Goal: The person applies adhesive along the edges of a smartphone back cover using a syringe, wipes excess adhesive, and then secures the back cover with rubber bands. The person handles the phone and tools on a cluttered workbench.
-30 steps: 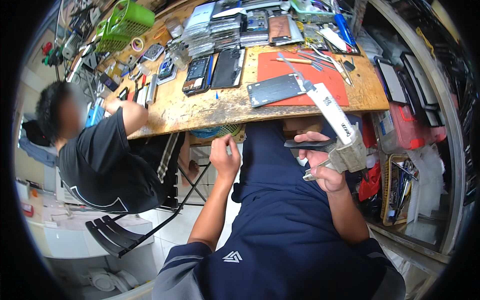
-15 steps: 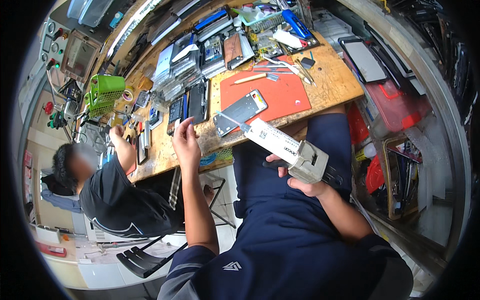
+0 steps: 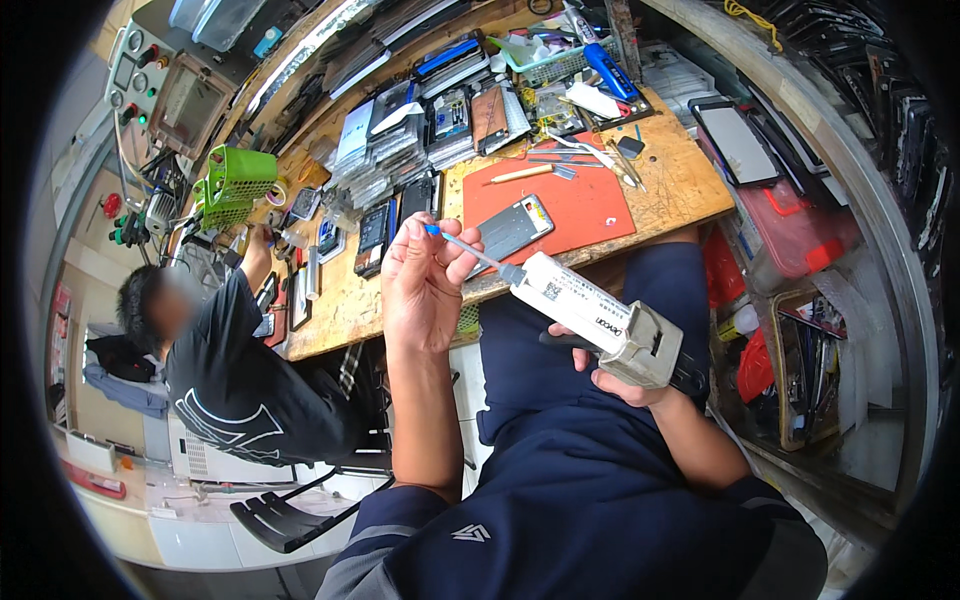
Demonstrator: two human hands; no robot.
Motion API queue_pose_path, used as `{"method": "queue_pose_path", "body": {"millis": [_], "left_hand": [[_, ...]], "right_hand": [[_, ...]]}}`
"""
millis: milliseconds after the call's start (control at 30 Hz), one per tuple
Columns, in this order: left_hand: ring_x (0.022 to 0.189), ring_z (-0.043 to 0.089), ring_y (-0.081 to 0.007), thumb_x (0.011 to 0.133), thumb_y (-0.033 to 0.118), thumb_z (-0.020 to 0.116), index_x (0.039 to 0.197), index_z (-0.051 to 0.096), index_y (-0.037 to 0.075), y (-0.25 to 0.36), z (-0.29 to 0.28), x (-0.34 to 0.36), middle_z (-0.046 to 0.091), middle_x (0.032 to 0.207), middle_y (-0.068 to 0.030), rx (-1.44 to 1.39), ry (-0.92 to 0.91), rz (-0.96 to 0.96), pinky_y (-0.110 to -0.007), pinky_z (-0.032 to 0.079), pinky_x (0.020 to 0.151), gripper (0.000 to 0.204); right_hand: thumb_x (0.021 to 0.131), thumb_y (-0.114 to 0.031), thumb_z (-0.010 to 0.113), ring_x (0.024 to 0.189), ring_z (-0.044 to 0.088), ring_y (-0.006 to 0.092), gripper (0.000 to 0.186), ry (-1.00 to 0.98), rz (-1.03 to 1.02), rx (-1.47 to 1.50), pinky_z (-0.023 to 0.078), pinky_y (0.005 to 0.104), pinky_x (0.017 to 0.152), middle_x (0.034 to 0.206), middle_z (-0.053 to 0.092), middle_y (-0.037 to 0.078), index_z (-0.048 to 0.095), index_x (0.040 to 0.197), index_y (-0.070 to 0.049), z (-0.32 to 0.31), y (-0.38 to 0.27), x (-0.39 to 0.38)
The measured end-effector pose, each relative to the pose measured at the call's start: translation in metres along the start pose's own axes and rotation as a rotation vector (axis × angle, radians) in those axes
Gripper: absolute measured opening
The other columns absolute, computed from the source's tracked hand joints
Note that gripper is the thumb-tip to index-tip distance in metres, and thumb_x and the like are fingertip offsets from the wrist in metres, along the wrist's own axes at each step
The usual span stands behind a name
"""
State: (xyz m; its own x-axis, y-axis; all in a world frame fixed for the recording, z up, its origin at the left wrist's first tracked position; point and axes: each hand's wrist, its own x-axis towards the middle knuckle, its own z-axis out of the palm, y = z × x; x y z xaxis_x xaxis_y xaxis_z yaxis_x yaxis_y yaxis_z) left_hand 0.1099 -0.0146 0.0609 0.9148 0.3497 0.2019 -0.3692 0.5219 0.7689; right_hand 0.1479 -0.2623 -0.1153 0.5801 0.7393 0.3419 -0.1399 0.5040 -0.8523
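Behind the bare left hand, a short navy sleeve with a grey panel; farther back, a pale angular emblem on the navy shirt. Beyond the right hand, navy legwear, probably shorts.

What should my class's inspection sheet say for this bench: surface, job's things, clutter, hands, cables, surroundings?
Surface: scuffed wooden bench, flat orange-red mat.
Job's things: white cylindrical cartridge in grey dispensing gun, slim translucent nozzle, small blue tip; dark rectangular panel on the mat.
Clutter: stacked flat panels, green perforated plastic basket.
Hands: left hand holds the blue tip at the nozzle's end; right hand grips the gun.
Cables: thin yellow cord, upper right.
Surroundings: another person in black shirt, left; black slatted chair.
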Motion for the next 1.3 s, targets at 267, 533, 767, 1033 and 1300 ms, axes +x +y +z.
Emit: {"method": "queue_pose_path", "body": {"millis": [267,533,767,1033,1300], "left_hand": [[0.101,0.078,-0.0306,0.111,0.018,0.058,0.114,0.061,-0.001,0.015,0.004,-0.004,0.073,0.108,-0.0169,0.244,-0.012,0.030,-0.037,0.070,0.084,0.019],[0.085,0.079,-0.0277,0.109,0.020,0.061,0.106,0.065,-0.002,0.008,0.020,-0.002,0.074,0.095,-0.0150,0.271,-0.036,-0.003,-0.034,0.069,0.073,0.022],[0.084,0.078,-0.0238,0.111,0.023,0.059,0.111,0.065,0.001,-0.034,0.034,0.031,0.075,0.098,-0.0141,0.142,-0.151,-0.016,-0.037,0.066,0.078,0.024],[0.087,0.073,-0.0187,0.110,0.033,0.060,0.116,0.075,0.001,-0.103,0.035,0.215,0.077,0.102,-0.0106,1.089,-0.251,-0.164,-0.033,0.060,0.078,0.035],[0.108,0.074,-0.0376,0.089,0.038,0.076,0.108,0.083,0.019,-0.179,0.022,0.306,0.078,0.111,-0.0201,1.936,-0.061,0.110,-0.049,0.058,0.096,0.028]], "right_hand": [[0.093,-0.001,0.067,0.089,0.068,0.0176,0.068,-0.024,0.036,0.068,0.057,0.0313,0.071,0.143,0.063,0.018,0.043,0.157,-0.004,-0.002,-0.012,0.005],[0.089,-0.010,0.076,0.105,0.075,0.0336,0.041,0.279,-0.549,-1.067,0.065,0.0381,0.075,0.132,0.066,0.023,0.073,0.129,-0.002,0.011,-0.035,0.021],[0.099,-0.012,0.070,0.117,0.068,0.0224,0.043,0.340,-0.154,-0.022,0.053,0.0354,0.101,0.131,0.066,0.014,0.062,0.140,-0.001,0.014,-0.019,0.014],[0.073,-0.002,0.060,0.127,0.060,0.0279,0.060,0.487,-0.133,-0.547,0.043,0.0404,0.109,0.134,0.064,0.021,0.058,0.133,0.003,-0.021,-0.065,0.007],[0.063,0.008,0.050,0.111,0.059,0.0312,0.054,0.309,-0.460,-0.283,0.039,0.0566,0.117,0.105,0.053,0.015,0.047,0.116,-0.004,-0.038,-0.079,0.022]]}}
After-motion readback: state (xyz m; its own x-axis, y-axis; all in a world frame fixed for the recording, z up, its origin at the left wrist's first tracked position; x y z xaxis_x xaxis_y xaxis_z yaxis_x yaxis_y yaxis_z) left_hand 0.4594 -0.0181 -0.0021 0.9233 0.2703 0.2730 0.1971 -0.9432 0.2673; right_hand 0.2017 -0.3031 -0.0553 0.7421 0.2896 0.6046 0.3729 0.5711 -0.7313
